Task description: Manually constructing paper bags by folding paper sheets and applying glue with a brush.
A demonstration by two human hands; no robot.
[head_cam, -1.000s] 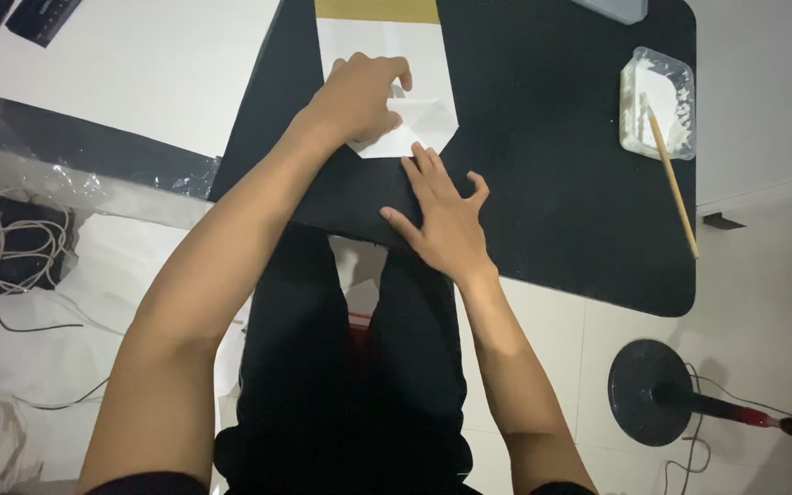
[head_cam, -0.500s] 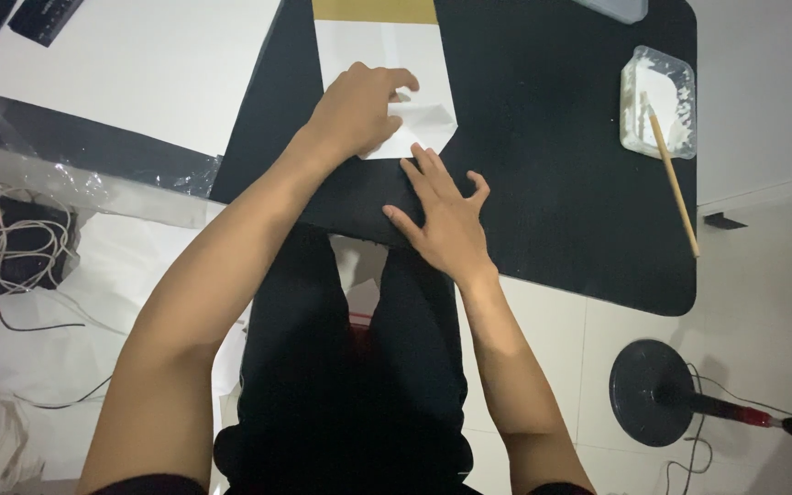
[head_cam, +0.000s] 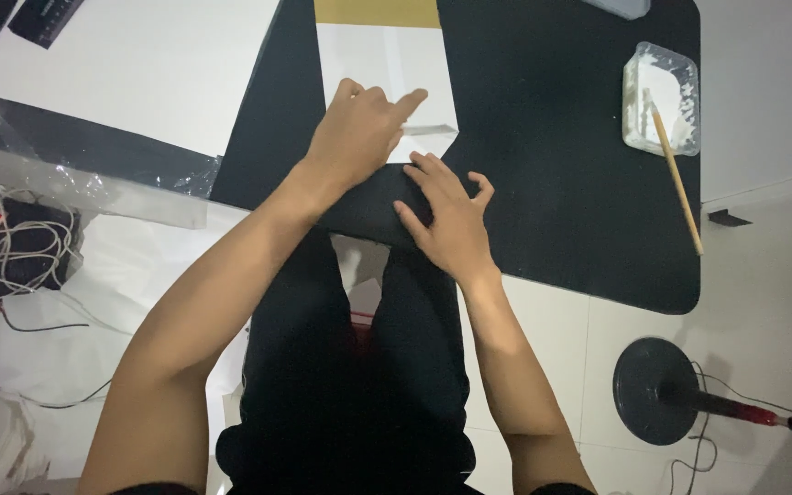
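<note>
A folded sheet of smooth white paper (head_cam: 387, 69) lies near the top edge of a matte black mat with rounded corners (head_cam: 552, 183), which is spread flat on the pale floor (head_cam: 763, 128). The paper's lower end tapers to an angled, creased tip, and a strip of tan card (head_cam: 376, 11) shows just above it. The left hand (head_cam: 359, 133) rests on the lower part of the paper, knuckles bent and fingers loosely curled, with the index finger stretched out along the fold; it presses rather than grips. The right hand (head_cam: 446, 215) lies just below the paper's tip, palm down on the mat, its fingers spread and slightly arched, holding nothing. At the mat's right side sits a clear plastic tub of white paste (head_cam: 660, 96) with a thin wooden stick (head_cam: 676, 179) leaning out of it.
</note>
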